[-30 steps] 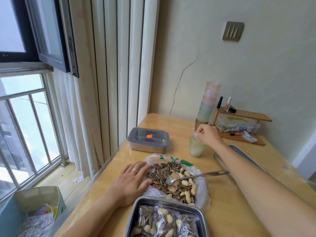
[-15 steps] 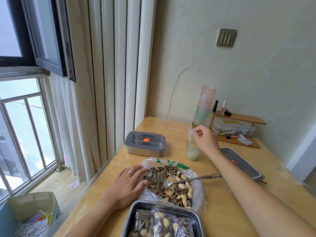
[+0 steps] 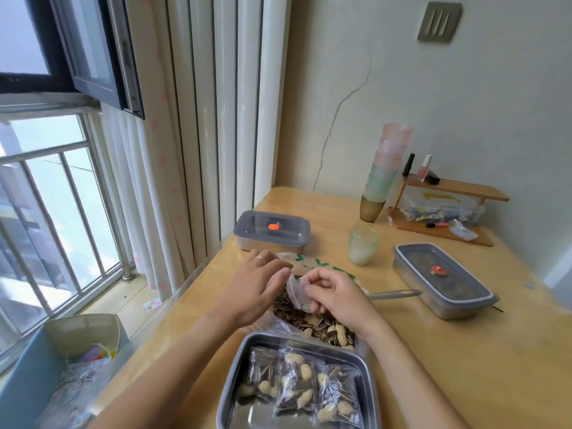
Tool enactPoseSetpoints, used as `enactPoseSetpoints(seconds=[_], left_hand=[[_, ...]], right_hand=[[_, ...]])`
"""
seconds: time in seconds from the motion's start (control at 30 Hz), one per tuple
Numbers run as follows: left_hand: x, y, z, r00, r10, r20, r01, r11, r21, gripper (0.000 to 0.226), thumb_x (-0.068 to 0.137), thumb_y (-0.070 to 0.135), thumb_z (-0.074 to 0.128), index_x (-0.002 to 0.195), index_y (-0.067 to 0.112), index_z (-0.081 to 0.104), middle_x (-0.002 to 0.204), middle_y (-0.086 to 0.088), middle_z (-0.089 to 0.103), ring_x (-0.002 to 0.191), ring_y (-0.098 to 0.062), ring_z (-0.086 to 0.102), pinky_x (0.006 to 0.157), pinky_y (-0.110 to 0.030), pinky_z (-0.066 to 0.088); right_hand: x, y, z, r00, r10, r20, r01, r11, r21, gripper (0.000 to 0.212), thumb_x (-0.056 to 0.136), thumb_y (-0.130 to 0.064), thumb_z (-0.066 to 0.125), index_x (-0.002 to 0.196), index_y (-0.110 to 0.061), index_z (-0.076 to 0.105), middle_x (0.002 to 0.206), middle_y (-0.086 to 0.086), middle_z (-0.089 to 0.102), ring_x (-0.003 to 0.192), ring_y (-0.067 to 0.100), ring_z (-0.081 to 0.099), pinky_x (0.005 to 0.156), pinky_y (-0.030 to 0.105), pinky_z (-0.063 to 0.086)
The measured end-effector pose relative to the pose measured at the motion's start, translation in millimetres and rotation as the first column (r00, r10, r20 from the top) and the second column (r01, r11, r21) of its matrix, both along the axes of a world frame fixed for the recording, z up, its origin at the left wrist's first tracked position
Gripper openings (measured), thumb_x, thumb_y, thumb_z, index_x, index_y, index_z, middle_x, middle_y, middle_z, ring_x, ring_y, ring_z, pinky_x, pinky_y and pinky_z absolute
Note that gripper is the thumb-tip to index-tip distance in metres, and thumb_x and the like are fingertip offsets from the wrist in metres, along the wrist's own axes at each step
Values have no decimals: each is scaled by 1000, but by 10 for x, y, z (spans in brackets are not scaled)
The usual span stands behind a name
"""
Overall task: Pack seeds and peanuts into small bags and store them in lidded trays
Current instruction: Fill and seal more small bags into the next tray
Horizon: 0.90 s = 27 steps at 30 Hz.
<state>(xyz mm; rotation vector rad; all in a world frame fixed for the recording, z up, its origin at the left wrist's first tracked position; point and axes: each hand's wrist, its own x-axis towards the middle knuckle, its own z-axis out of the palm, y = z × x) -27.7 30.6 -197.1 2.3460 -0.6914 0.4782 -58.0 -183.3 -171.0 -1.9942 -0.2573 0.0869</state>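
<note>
A small clear empty bag (image 3: 296, 288) hangs between both hands over the pile of sunflower seeds and peanuts (image 3: 312, 323), which lies on an open plastic bag. My right hand (image 3: 335, 297) pinches the small bag's right side. My left hand (image 3: 255, 284) touches its left edge with the fingertips. A metal spoon handle (image 3: 394, 294) sticks out from under my right hand. In front, an open steel tray (image 3: 235, 394) holds three filled small bags (image 3: 301, 383). Two lidded trays stand on the table, one at the back (image 3: 271, 231), one at the right (image 3: 441, 278).
A green cup (image 3: 362, 245) stands behind the pile, with a stack of coloured cups (image 3: 385, 173) further back. A wooden shelf (image 3: 448, 209) with small bottles and a clear box fills the back right corner. A bin (image 3: 62, 360) sits on the floor at left, below the window.
My right hand came back from the green cup with a small empty bag to above the seed pile. My left hand lifted off the pile's edge to meet the bag.
</note>
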Motion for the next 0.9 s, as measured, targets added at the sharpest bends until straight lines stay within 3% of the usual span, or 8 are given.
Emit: enactPoseSetpoints(seconds=[0.1, 0.2, 0.33, 0.43, 0.57, 0.67, 0.73, 0.9], left_hand=[[47, -187, 60, 988, -108, -110, 101, 993, -63, 60, 101, 57, 28, 96, 15, 70, 98, 3, 62, 98, -12, 48, 89, -30, 39], [67, -257, 62, 966, -202, -162, 153, 950, -274, 44, 99, 52, 47, 83, 13, 59, 82, -2, 61, 78, -18, 55, 70, -39, 47], [26, -245, 37, 941, -262, -214, 136, 872, -470, 29, 100, 38, 63, 89, 12, 60, 79, -8, 67, 69, -22, 63, 64, -38, 52], [3, -220, 46, 922, -309, -235, 137, 825, -548, 22, 98, 30, 64, 92, 9, 59, 77, -12, 68, 69, -31, 68, 67, -54, 56], [9, -191, 36, 929, -315, -193, 158, 812, -562, 11, 98, 22, 68, 103, 15, 61, 83, -7, 67, 74, -28, 68, 71, -56, 56], [-1, -192, 40, 941, -284, -185, 132, 810, -571, 27, 97, 15, 69, 122, 23, 61, 100, -1, 71, 88, -20, 69, 82, -52, 59], [-7, -194, 52, 936, -293, -194, 129, 800, -586, 37, 97, 11, 68, 130, 24, 57, 111, 0, 72, 95, -23, 70, 86, -49, 59], [24, -169, 62, 942, -256, -218, 59, 763, -643, 44, 95, 7, 70, 132, 24, 55, 115, 4, 73, 98, -22, 71, 91, -45, 60]], right_hand=[[-8, -11, -44, 997, -60, 42, 58, 998, 38, 7, 100, -12, 65, 99, -14, 71, 71, -6, 69, 65, 11, 65, 64, 29, 53], [-32, -46, -91, 989, -135, 58, 128, 986, 105, 9, 101, -11, 62, 101, -16, 70, 79, -1, 71, 69, 13, 68, 67, 29, 56], [-79, -64, -73, 985, -161, 55, 148, 971, 188, 10, 104, -17, 59, 110, -15, 68, 90, 3, 73, 76, 14, 69, 73, 26, 56], [-125, -30, -69, 990, -121, 66, 109, 981, 161, 15, 97, -25, 72, 110, -18, 68, 94, 5, 75, 77, 16, 72, 76, 29, 59], [-150, -9, -77, 965, -217, 150, 202, 973, 109, 5, 95, -16, 73, 97, -21, 71, 83, 0, 75, 65, 16, 72, 61, 30, 57], [-144, -43, -80, 943, -285, 174, 270, 957, 103, 12, 96, -15, 71, 96, -27, 72, 85, -10, 73, 60, 14, 69, 60, 31, 56], [-133, -47, -86, 939, -306, 155, 283, 947, 154, 17, 96, -12, 70, 101, -28, 69, 90, -7, 72, 55, 14, 65, 60, 33, 55], [-114, -65, -94, 897, -425, 120, 386, 887, 253, 20, 95, -11, 69, 106, -27, 65, 91, -5, 72, 53, 16, 61, 59, 42, 57]])
